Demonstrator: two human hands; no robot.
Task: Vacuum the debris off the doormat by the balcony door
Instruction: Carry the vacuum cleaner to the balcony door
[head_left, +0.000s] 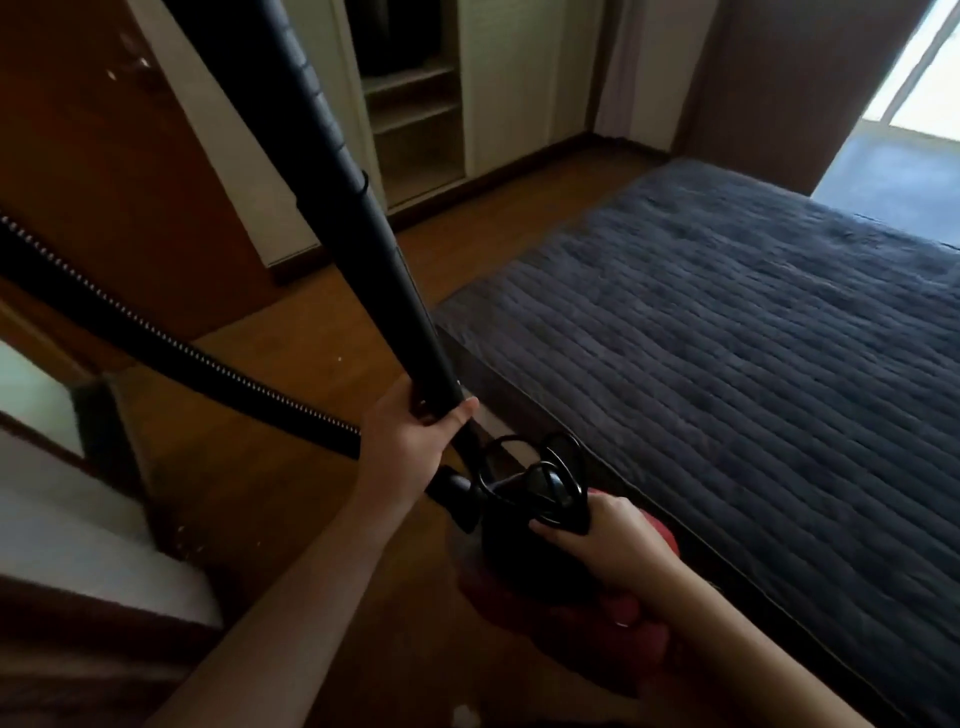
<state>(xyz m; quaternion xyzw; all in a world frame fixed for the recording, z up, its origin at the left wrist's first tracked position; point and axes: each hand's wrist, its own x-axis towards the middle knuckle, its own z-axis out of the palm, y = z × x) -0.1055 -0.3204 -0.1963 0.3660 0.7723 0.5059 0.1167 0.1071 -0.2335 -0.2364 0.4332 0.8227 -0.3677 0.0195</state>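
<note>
Two bare hands carry a vacuum cleaner across a dim bedroom. The left hand (415, 441) has its fingers (457, 415) wrapped round the lower end of the black wand (343, 171), which slants up and away to the top of the view. A ribbed black hose (156, 332) runs from the left edge down to a spot just behind that hand. The right hand (602, 540) grips the black handle on top of the red vacuum body (639, 623), its fingers curled round it together with loops of black power cord (561, 467). The body hangs over the wooden floor (291, 405), just beside a bed with a dark quilted cover (727, 332). An open white wardrobe (415, 109) stands against the far wall. At top right, bright light comes through the balcony door (914, 67); the doormat cannot be made out.
</note>
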